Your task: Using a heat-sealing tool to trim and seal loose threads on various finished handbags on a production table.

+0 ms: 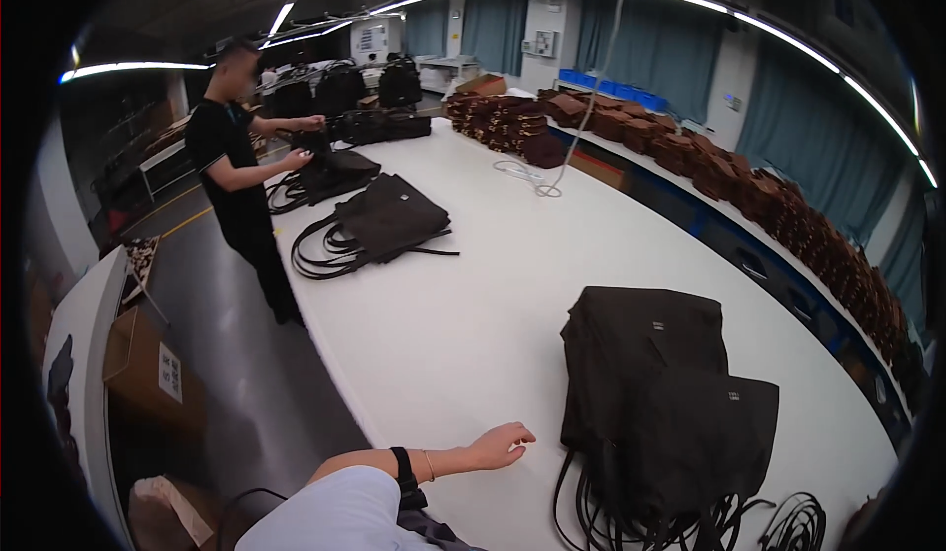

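My left hand (501,447) hovers at or just over the white table, left of a pile of dark tote bags. Its fingers are loosely curved and apart, with nothing in them. The upper dark bag (705,443) overlaps another dark bag (645,329) behind it, each with a small pale label. Their long thin straps (680,526) hang in a tangle at the near side. Beside them lies a coil of dark straps (796,523). My right hand is out of view.
Across the white table (473,305), a co-worker (236,157) in black handles a dark bag (330,172). More dark bags (379,218) lie nearby. Stacks of brown pieces (680,147) line the right-hand shelf. A cord (589,107) hangs to the table. A cardboard box (148,364) stands left.
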`<act>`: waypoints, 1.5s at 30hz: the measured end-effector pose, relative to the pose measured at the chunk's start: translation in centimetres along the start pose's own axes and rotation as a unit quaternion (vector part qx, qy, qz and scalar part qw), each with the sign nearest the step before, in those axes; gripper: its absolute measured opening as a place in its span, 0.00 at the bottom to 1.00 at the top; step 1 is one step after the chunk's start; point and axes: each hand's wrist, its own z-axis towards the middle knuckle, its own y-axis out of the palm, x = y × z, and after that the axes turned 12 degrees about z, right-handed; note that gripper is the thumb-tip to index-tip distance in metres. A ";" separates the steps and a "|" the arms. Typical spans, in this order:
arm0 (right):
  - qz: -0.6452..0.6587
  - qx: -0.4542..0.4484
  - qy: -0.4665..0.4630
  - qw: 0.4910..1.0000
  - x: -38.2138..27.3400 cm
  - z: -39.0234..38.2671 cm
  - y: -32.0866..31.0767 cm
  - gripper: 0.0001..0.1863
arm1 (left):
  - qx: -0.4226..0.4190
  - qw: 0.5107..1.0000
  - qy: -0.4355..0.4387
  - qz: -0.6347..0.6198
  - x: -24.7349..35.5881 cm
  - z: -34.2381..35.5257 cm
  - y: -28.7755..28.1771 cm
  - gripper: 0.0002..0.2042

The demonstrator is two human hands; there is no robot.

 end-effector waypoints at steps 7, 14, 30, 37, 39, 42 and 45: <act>0.117 -0.152 -0.016 0.981 -5.4 -4.8 1.9 0.16 | 0.012 0.993 -0.110 -0.031 -5.0 -2.7 -1.8 0.11; 0.108 -0.203 0.006 0.973 -10.0 -7.8 7.2 0.07 | 0.095 0.989 -0.096 0.060 -14.4 0.0 -10.9 0.23; 0.038 -0.193 0.000 0.980 -25.9 -15.2 23.5 0.10 | 0.069 0.840 -0.416 0.343 -45.1 1.5 -41.3 0.61; 0.168 -0.149 0.189 0.956 -29.4 -16.1 24.7 0.11 | 0.042 0.846 -0.425 0.321 -45.2 4.8 -40.0 0.58; 0.150 -0.157 0.150 0.964 -28.9 -16.5 24.8 0.11 | 0.032 0.842 -0.447 0.302 -44.7 5.2 -40.3 0.57; 0.082 -0.187 0.091 0.975 -30.4 -17.4 23.8 0.10 | 0.050 0.835 -0.434 0.336 -44.0 4.9 -38.6 0.55; 0.030 -0.200 0.052 0.978 -29.5 -17.8 23.3 0.09 | 0.066 0.836 -0.353 0.415 -39.4 6.2 -34.0 0.51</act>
